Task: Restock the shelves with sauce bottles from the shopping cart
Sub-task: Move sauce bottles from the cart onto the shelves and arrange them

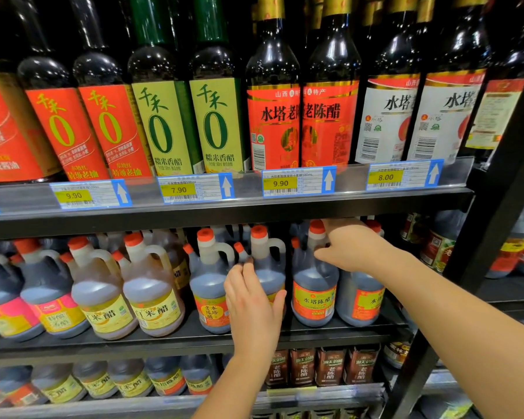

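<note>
On the middle shelf (pixel 194 340) stand rows of handled plastic jugs of dark vinegar with orange caps. My left hand (pixel 251 300) is wrapped around the body of one dark jug (pixel 268 267) with an orange label, second from the right in the front row's dark group. My right hand (pixel 348 246) reaches under the upper shelf and grips the handle area of the neighbouring jug (pixel 313 282) with the orange and yellow label. Another jug (pixel 360 297) stands just right of it, partly behind my right forearm. The shopping cart is out of view.
The upper shelf (pixel 224 207) holds tall glass bottles of soy sauce and vinegar above price tags. Paler rice-vinegar jugs (pixel 152 297) fill the middle shelf's left. The bottom shelf holds smaller jugs and brown pouches (pixel 330 368). A black shelf upright (pixel 478 246) stands at the right.
</note>
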Tool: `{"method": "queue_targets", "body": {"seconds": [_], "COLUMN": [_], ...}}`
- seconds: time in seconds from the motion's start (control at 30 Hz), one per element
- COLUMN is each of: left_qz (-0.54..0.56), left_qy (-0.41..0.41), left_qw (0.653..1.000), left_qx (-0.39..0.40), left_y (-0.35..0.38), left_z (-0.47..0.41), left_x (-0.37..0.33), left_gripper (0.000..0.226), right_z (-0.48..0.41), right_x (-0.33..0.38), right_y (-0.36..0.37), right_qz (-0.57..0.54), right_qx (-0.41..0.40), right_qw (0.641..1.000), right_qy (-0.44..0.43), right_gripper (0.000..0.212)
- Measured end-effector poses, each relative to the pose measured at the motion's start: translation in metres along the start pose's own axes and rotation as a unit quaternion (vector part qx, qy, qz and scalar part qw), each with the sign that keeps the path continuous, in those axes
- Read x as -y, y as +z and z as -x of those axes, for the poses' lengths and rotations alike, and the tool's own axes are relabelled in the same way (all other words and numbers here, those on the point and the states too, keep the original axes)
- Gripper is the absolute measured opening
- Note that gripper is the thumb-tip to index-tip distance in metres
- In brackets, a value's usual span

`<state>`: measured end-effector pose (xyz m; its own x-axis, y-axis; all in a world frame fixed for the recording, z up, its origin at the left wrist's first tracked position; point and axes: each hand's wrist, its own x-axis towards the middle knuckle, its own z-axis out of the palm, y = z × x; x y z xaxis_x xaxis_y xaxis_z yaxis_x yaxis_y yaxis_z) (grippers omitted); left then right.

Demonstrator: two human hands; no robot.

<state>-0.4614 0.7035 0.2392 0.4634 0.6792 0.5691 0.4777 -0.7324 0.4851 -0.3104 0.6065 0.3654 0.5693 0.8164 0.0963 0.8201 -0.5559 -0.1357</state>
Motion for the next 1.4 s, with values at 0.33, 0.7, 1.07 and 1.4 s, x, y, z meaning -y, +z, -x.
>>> {"method": "queue_targets", "body": {"seconds": [0.33,0.7,1.07,1.4], "left_qz": [0.010,0.035,0.084,0.046], "left_qy": [-0.005,0.067,0.070,0.047], "left_qw": [1.000,0.997,0.992,0.997], "left_qx": [0.006,-0.031,0.058,0.047], "left_y": [-0.006,0.003,0.026,0.035], "left_z": [0.000,0.021,0.017,0.013], "left_x": [-0.002,-0.026,-0.061,-0.073], "left_gripper": [0.083,0.070,0.071,0.065], "right_z": [0.015,0.067,0.059,0.051], "right_x": [0.003,-0.028,-0.079,-0.080], "right_y": [0.002,0.021,0.031,0.042], "right_qz": [-0.007,-0.020,-0.162,-0.177], "right_qx": [-0.070,-0.297,-0.176,-0.143], "right_qw": [0.997,0.952,0.967,0.972], "right_qy": [-0.014,-0.073,0.087,0.064], "right_gripper": [0.034,0.039,0.071,0.064]}}
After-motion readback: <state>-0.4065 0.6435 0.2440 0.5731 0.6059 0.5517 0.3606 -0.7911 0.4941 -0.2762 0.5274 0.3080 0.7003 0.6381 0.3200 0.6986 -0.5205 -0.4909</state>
